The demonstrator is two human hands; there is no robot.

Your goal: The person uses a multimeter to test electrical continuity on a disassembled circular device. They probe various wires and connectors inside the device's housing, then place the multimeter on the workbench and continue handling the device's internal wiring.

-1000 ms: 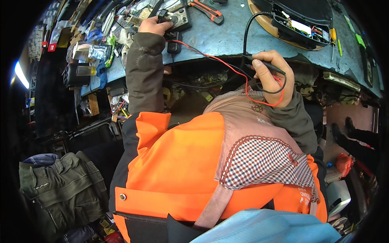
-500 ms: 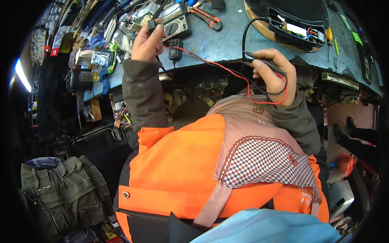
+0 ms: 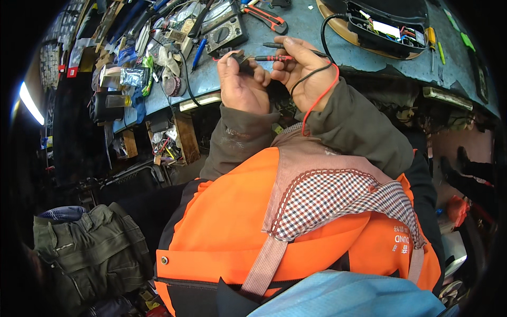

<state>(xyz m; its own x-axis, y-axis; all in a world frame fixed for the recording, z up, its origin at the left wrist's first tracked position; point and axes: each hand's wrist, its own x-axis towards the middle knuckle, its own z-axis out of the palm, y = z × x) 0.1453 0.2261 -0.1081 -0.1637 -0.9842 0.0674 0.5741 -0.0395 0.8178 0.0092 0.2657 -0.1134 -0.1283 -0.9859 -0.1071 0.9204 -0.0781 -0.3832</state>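
My left hand pinches a small black block over the front edge of the bench; its exact kind is hard to make out. Two multimeter probes are held together in my right hand. The red probe points left, its tip at or very close to the black block. Above it, the black probe also points left, its thin tip free in the air. A red lead and a black lead loop around my right hand. Just beyond my left hand lies the multimeter with its round dial.
A blue pen lies beside the multimeter, and an orange-black utility knife behind it. An opened black housing with wires stands at the back right, near a yellow screwdriver. Tools and parts clutter the left of the bench.
My left hand has moved right and nearer to me with the black block. My right hand has moved left and farther up, bringing the probes to the block. The pen is now uncovered.
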